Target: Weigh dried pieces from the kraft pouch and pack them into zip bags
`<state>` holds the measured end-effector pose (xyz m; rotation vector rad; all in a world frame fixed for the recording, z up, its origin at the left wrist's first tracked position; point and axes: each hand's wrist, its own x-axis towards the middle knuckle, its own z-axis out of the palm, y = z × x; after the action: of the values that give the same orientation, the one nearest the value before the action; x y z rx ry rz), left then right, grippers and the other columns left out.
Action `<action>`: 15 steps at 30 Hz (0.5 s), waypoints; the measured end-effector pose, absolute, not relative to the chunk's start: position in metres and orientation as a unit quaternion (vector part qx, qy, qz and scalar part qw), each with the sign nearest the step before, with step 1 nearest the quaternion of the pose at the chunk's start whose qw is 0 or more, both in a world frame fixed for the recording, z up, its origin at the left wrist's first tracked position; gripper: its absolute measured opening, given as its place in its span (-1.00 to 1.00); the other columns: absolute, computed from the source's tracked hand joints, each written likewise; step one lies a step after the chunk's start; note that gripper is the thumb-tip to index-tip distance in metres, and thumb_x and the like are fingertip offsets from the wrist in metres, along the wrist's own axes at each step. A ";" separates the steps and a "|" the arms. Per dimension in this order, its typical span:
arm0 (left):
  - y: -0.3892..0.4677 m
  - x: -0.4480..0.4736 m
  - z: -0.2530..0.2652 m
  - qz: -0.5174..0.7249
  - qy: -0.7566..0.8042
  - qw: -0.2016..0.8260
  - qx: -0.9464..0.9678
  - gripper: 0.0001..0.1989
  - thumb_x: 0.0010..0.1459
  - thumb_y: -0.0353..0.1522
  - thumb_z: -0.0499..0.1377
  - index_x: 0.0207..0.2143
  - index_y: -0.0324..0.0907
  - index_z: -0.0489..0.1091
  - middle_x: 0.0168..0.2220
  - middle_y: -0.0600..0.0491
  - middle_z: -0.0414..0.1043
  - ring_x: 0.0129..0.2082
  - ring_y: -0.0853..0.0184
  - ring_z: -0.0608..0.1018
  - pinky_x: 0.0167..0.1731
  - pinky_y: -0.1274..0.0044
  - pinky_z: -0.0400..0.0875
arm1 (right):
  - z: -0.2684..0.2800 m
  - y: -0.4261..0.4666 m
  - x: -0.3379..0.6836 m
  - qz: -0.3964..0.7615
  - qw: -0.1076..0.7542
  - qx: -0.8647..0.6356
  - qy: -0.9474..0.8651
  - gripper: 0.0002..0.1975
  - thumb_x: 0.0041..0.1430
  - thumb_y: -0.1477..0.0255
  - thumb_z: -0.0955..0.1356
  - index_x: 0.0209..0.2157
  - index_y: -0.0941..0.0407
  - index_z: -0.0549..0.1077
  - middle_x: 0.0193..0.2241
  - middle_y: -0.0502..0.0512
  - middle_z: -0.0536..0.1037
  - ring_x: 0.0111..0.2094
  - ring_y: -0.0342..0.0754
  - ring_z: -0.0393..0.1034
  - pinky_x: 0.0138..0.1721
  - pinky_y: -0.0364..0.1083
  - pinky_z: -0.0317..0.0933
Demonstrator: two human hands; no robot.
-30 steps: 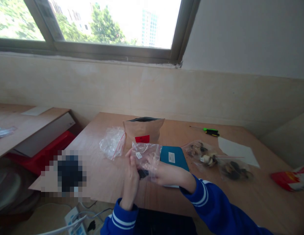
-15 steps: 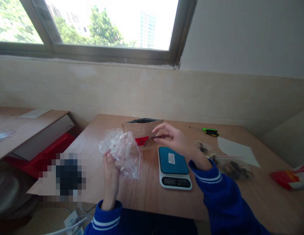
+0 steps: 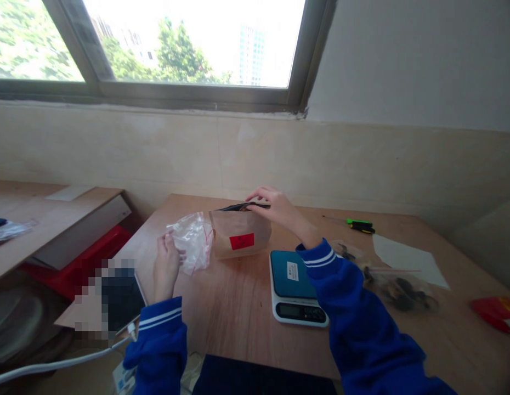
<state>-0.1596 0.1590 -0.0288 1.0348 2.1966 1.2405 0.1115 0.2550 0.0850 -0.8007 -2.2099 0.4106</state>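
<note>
My left hand (image 3: 168, 258) grips a crumpled clear zip-lock bag (image 3: 192, 238) with a red seal line, held over the table at the left. Beside it stands a brown kraft paper pouch (image 3: 222, 233) with a red label (image 3: 242, 241) and an open, dark-lined mouth. At that mouth is my right hand (image 3: 275, 206), its fingers bent over the rim. Something small and brownish shows under the fingertips, too unclear to name. Below the right forearm sits a kitchen scale (image 3: 285, 274) with a teal top, partly covered by the sleeve.
Clear bags of dark pieces (image 3: 405, 293) lie right of the scale, near a white sheet (image 3: 409, 260). Behind them are green and black handled tools (image 3: 360, 224). A red packet (image 3: 493, 312) rests far right. A tablet-like device (image 3: 123, 299) and white cable (image 3: 69, 362) are at left.
My right hand has gone from in front of the paper pouch, holding a dark thin piece, up to its mouth. My left hand and the clear bag have shifted left; the bag looks flatter.
</note>
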 end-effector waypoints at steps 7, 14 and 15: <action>0.177 -0.145 -0.034 0.364 0.858 0.067 0.355 -0.39 0.22 -0.14 0.02 0.20 -0.35 0.20 0.24 -0.45 0.06 0.24 -0.27 0.14 0.12 -0.05 0.05 | 0.081 0.250 0.130 0.176 0.395 -0.317 -0.844 -0.72 0.19 0.44 0.35 -0.04 0.09 0.43 -0.10 0.12 0.47 -0.18 -0.06 0.39 -0.13 -0.06 0.31; 0.162 -0.122 -0.034 0.349 0.770 -0.080 0.528 -0.55 0.33 -0.26 -0.13 0.21 -0.07 0.25 0.27 -0.16 0.09 0.20 0.01 0.28 0.12 0.15 0.18 | 0.066 0.247 0.137 0.147 0.357 -0.281 -0.879 -0.80 0.29 0.36 0.30 -0.12 0.08 0.51 -0.10 0.13 0.49 -0.02 -0.01 0.38 0.07 0.02 0.22; 0.164 -0.122 -0.038 0.330 0.760 -0.069 0.556 -0.56 0.34 -0.25 -0.15 0.17 -0.08 0.30 0.27 -0.14 0.12 0.22 0.05 0.27 0.15 0.19 0.16 | 0.062 0.248 0.138 0.146 0.345 -0.282 -0.883 -0.81 0.28 0.36 0.32 -0.12 0.08 0.51 -0.12 0.12 0.51 -0.05 -0.01 0.39 0.05 0.01 0.24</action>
<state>-0.1225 0.1638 -0.0383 1.8271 2.4992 1.0847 0.1378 0.2479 0.0618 -0.7320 -2.2924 0.3795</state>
